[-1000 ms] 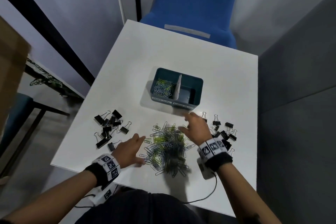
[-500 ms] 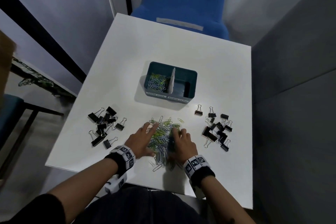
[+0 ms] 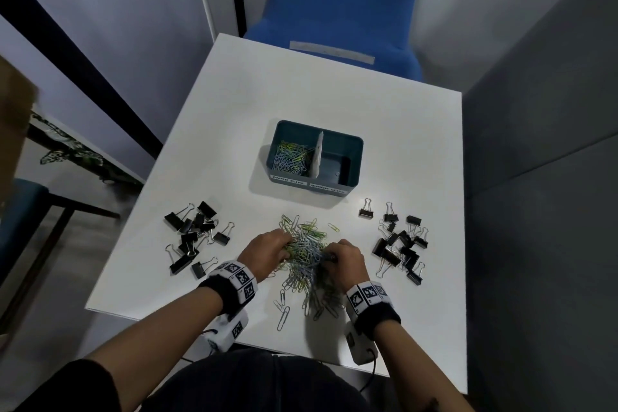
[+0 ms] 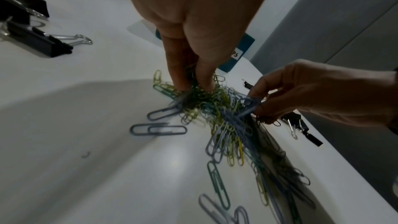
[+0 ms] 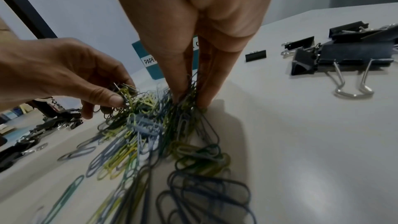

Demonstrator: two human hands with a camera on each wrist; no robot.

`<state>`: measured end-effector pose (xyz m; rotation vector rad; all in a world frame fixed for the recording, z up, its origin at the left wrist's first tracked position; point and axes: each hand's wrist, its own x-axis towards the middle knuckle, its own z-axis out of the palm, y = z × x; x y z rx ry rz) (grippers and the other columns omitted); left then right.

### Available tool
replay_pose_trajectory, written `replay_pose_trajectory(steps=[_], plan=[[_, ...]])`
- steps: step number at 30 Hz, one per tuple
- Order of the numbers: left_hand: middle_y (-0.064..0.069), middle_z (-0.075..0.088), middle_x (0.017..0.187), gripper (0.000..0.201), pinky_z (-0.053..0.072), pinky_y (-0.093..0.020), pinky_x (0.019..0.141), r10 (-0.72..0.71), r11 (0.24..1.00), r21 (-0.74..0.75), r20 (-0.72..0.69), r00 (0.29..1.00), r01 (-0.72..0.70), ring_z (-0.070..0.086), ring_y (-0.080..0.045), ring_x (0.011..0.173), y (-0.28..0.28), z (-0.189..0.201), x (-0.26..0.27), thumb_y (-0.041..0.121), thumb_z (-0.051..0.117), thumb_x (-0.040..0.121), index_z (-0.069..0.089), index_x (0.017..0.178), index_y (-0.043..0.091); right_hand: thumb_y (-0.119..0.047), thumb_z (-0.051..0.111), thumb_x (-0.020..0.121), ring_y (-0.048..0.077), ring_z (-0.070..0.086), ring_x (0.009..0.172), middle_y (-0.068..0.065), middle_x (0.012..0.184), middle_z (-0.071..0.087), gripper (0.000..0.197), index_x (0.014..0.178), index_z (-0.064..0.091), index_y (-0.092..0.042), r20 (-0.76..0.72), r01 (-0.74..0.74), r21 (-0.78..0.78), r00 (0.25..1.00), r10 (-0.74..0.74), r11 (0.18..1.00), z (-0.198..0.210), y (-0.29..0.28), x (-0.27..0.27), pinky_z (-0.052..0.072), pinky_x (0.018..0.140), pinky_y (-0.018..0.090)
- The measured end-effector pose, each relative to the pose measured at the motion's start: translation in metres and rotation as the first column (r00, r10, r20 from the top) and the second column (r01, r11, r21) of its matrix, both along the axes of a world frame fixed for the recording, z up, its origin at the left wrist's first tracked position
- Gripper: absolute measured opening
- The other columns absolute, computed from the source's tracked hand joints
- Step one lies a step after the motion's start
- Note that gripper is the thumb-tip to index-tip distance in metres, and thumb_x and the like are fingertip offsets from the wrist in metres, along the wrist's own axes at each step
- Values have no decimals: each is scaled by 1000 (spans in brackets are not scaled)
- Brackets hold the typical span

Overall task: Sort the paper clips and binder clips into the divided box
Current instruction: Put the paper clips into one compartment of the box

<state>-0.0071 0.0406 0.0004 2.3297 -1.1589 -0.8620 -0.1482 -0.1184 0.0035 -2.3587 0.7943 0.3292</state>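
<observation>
A heap of blue, green and yellow paper clips (image 3: 306,252) lies on the white table (image 3: 301,104) in front of me. My left hand (image 3: 267,249) grips a bunch on the heap's left side, fingers (image 4: 178,81) dug into the clips. My right hand (image 3: 341,256) pinches a clump on the right side, fingertips (image 5: 181,94) buried in it. The teal divided box (image 3: 354,147) stands beyond the heap; its left compartment holds paper clips (image 3: 291,157), its right one looks bare. Black binder clips lie in a left group (image 3: 194,234) and a right group (image 3: 399,244).
A blue chair (image 3: 337,7) stands behind the table's far edge. A grey partition (image 3: 541,144) runs along the right side. Loose paper clips (image 3: 284,313) trail toward the table's near edge. Another table (image 3: 67,157) and a teal seat stand at the left.
Both hands came in from the heap's edges and closed their fingers into the paper clips. The heap is bunched tighter between them.
</observation>
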Motion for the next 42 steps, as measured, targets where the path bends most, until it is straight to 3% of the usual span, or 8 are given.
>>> replay_pose_trajectory(steps=[6, 11, 18, 24, 30, 32, 36, 42], plan=[[2, 66, 80, 4, 46, -23, 61, 84, 974, -207, -74, 994, -97, 59, -3, 68, -3, 22, 9, 8, 66, 86, 68, 87, 11, -14, 70, 82, 21, 62, 79, 3, 86, 69, 12, 88, 76, -22, 71, 6, -29, 997, -4, 1000, 12, -8, -5, 41, 69, 21], [2, 70, 91, 12, 53, -28, 75, 131, 926, -353, -42, 991, -137, 64, -10, 81, -18, 59, 30, 17, 68, 87, 71, 96, 11, -13, 74, 79, 14, 62, 73, 0, 82, 73, 10, 85, 78, -21, 117, -13, -16, 993, 15, 1000, 33, -13, -5, 45, 68, 21], [2, 70, 92, 17, 56, -30, 75, 273, 846, -495, 77, 959, -201, 64, -10, 78, -75, 113, 93, 17, 71, 85, 70, 102, 14, -16, 79, 77, 15, 68, 76, 1, 84, 75, 8, 85, 78, -18, 181, -10, -16, 983, 13, 1000, 76, -24, 6, 54, 75, 26], [-4, 65, 121, 47, 52, -39, 90, 306, 919, -299, 133, 943, -256, 63, -21, 102, -85, 98, 113, 21, 75, 81, 60, 126, 18, -9, 77, 77, 3, 64, 69, -3, 83, 75, 13, 86, 78, -18, 304, -65, -4, 951, 63, 998, 132, -34, 36, 52, 73, 13], [0, 70, 102, 22, 52, -24, 75, 229, 971, -97, 111, 967, -219, 64, -13, 81, -27, 50, 64, 14, 64, 90, 67, 110, 20, -5, 72, 79, -10, 55, 60, -9, 76, 69, 15, 85, 78, -17, 465, -89, -13, 881, 85, 996, 194, -51, 95, 40, 57, 3], [0, 69, 108, 23, 50, -21, 76, 178, 983, 17, 113, 977, -181, 64, -12, 84, -10, 34, 47, 18, 64, 90, 65, 114, 19, -3, 71, 78, -7, 58, 60, -6, 76, 72, 16, 83, 78, -16, 511, -85, -55, 854, 101, 995, 205, -57, 120, 43, 58, 6], [-2, 60, 115, 37, 49, -26, 74, 82, 983, 153, 128, 988, -101, 61, -16, 95, 13, 15, 21, 32, 65, 88, 56, 122, 20, -10, 72, 76, 15, 65, 69, -2, 73, 73, 11, 79, 77, -20, 465, -73, -135, 876, 128, 988, 197, -65, 168, 55, 68, 31], [-7, 35, 135, 77, 49, -42, 78, 1, 962, 272, 141, 990, -39, 42, -27, 120, 21, -5, 10, 49, 65, 82, 28, 143, 18, -20, 77, 77, 20, 67, 80, 0, 91, 73, 20, 97, 73, -22, 288, -121, -203, 941, 177, 972, 156, -60, 167, 57, 76, 37]])
